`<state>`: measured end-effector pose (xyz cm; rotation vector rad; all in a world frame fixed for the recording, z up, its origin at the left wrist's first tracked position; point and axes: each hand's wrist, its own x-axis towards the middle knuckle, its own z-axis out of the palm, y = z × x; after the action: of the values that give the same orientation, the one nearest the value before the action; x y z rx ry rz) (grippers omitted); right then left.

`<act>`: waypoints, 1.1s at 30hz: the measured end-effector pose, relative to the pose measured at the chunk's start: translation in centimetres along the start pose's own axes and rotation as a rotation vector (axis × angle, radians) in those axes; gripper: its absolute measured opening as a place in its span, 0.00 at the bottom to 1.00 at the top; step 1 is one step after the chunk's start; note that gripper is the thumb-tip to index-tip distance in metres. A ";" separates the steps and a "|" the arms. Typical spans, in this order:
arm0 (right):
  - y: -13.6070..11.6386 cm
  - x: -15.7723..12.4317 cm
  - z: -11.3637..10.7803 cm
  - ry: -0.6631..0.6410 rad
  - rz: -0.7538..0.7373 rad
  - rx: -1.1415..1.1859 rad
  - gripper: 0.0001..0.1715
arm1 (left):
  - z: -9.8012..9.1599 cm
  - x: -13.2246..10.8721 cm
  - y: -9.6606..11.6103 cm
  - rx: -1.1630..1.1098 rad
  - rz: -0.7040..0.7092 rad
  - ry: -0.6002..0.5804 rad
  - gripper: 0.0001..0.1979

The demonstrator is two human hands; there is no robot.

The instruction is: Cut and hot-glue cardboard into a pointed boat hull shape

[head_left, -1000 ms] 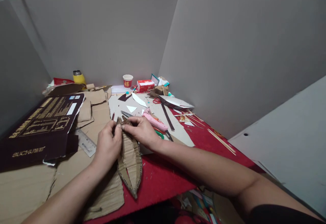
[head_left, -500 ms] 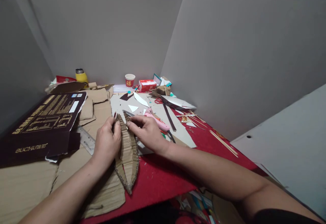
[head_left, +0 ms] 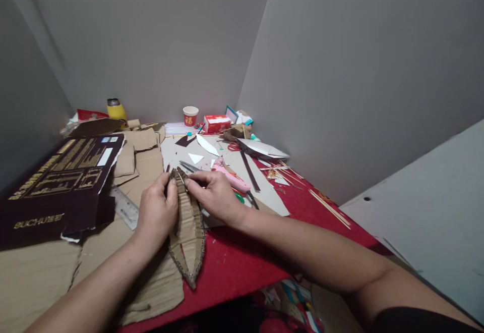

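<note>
A boat-shaped piece of corrugated cardboard (head_left: 189,244) with raised side walls points its near tip toward me. My left hand (head_left: 158,204) pinches the far end of its left wall between thumb and fingers. On the other side, my right hand (head_left: 214,196) has its thumb and fingers closed on the far end of the right wall. The two wall ends stand close together at the far tip. Just beyond my right hand lie grey scissor-like blades (head_left: 189,166) and a pink glue gun (head_left: 230,175).
Flat cardboard sheets (head_left: 147,164) and a dark printed box panel (head_left: 64,181) cover the left, with a clear ruler (head_left: 126,209). Behind stand a paper cup (head_left: 190,116), yellow bottle (head_left: 117,112) and red box (head_left: 217,123). Thin sticks (head_left: 329,208) lie right on the red cloth (head_left: 234,267).
The right wall's far end has moved left, closer to the left wall's end, with my right hand on it. The whole view has shifted slightly.
</note>
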<state>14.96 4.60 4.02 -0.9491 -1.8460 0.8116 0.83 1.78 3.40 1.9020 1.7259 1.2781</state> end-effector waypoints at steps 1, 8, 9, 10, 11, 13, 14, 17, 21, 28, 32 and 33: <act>0.0 0.0 0.0 0.002 -0.001 -0.001 0.16 | 0.0 0.0 0.0 0.007 0.003 0.000 0.11; 0.0 0.2 0.2 0.001 -0.021 0.010 0.14 | 0.0 -0.1 -0.2 -0.002 0.016 0.010 0.10; 0.0 0.2 0.2 -0.003 -0.029 0.021 0.14 | 0.0 -0.1 -0.2 -0.005 0.015 0.014 0.10; 0.0 0.2 0.2 -0.006 -0.039 0.033 0.14 | 0.0 -0.1 -0.2 -0.011 0.013 0.015 0.10; 0.0 0.2 0.2 -0.009 -0.049 0.042 0.14 | 0.0 -0.1 -0.1 -0.018 0.012 0.013 0.10; 0.0 0.2 0.2 -0.012 -0.065 0.044 0.15 | -0.1 -0.1 -0.1 -0.033 0.010 0.006 0.10; 0.0 0.2 0.2 -0.017 -0.071 0.036 0.15 | -0.1 -0.1 -0.1 -0.034 0.008 0.004 0.11; 0.0 0.2 0.3 -0.036 -0.083 -0.013 0.16 | -0.1 -0.1 -0.3 -0.031 0.008 -0.002 0.11; 0.2 0.2 0.2 -0.053 -0.080 -0.077 0.16 | 0.0 0.0 -0.4 -0.034 0.018 0.000 0.12; 0.2 0.4 -0.5 -0.103 -0.086 -0.015 0.18 | 0.1 0.0 -0.2 -0.010 0.028 0.006 0.12; 0.3 0.4 -0.4 -0.113 -0.093 -0.038 0.20 | 0.0 -0.1 -0.3 0.016 0.026 0.004 0.12; 0.4 0.4 -0.4 -0.111 -0.098 -0.027 0.21 | 0.1 -0.1 -0.3 0.015 0.028 0.006 0.13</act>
<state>15.28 5.16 4.01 -0.8379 -1.9870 0.7951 0.67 1.80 3.13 1.9388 1.7227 1.2851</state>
